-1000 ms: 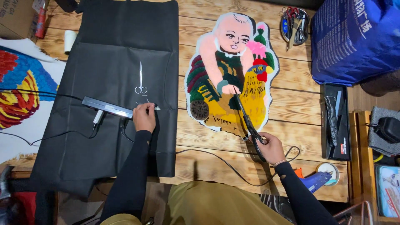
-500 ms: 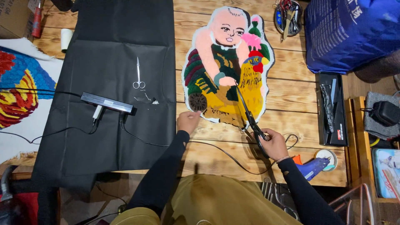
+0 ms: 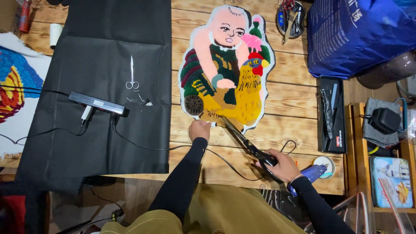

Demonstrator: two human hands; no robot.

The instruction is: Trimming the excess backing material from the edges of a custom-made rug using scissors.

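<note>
Since a moment ago our left hand point(image 3: 199, 130) has settled, pinching the lower edge of the colourful tufted child-and-rooster rug point(image 3: 227, 69); our right hand point(image 3: 281, 164), grip pressed around long black shears point(image 3: 242, 139), angles blades up-left into that edge on the wooden table point(image 3: 299, 93).

The colourful tufted yarn rug point(image 3: 225, 69) looks fuzzy and matt on a knotty, bare pale plank wooden table point(image 3: 286, 95); long black-handled scissors point(image 3: 242, 138) and small silvery steel scissors point(image 3: 132, 73) shine, while the smooth black cloth sheet point(image 3: 108, 47) looks dull
</note>
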